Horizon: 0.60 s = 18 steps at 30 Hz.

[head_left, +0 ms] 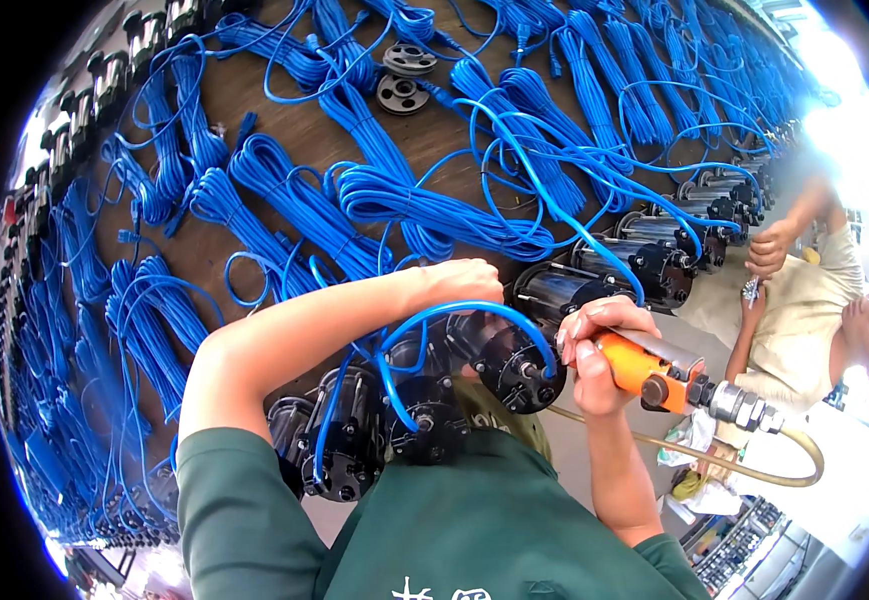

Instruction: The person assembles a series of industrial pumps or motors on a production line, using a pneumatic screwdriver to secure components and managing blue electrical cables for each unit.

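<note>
In my right hand [602,345] is an orange air tool [634,365] with a metal lever, my fingers wrapped round its body. A metal coupling [739,405] joins it to a tan hose [804,468]. My left hand [469,280] is closed in a fist by the upper side of a black cylindrical motor [524,370]; what lies under its fingers is hidden. From the end cap of this motor a blue cable [474,306] arches back to the left. To its left is another black motor [427,420], also with a blue cable.
Bundled blue cables [444,212] cover the wooden table [304,138]. Two metal pulleys [402,94] lie at the back. More motors [649,268] line the right edge. A co-worker's hand [769,250] is beyond them. White bags [689,440] sit at the lower right.
</note>
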Motion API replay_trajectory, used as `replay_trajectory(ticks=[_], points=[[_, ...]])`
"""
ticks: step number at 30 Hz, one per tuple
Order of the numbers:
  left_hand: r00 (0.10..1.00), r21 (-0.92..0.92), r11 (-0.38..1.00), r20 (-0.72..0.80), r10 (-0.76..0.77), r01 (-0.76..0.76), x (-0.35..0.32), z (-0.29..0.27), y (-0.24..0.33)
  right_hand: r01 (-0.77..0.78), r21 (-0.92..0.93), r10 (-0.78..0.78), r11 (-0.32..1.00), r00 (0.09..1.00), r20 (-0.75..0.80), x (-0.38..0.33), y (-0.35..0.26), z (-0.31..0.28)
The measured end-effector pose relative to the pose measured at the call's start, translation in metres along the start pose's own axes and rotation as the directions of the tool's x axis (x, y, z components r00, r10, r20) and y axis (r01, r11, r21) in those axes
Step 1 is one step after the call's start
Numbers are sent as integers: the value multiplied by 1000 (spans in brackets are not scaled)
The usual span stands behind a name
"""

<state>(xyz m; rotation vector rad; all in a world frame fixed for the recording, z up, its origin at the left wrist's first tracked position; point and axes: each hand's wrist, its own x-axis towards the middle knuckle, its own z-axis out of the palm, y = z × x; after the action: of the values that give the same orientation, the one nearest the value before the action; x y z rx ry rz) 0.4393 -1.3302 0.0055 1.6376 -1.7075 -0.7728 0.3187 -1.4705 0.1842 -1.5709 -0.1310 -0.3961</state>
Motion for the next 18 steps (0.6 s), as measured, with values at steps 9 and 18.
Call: replay_trajectory(ticks=[9,18], points=[[979,19,999,-198,-47,51,-21,20,-4,-71,24,71,997,997,-15,-3,3,5],[980,-77,983,-98,-173,165,-60,8,53,-57,4,57,998,998,-41,-4,-5,9]])
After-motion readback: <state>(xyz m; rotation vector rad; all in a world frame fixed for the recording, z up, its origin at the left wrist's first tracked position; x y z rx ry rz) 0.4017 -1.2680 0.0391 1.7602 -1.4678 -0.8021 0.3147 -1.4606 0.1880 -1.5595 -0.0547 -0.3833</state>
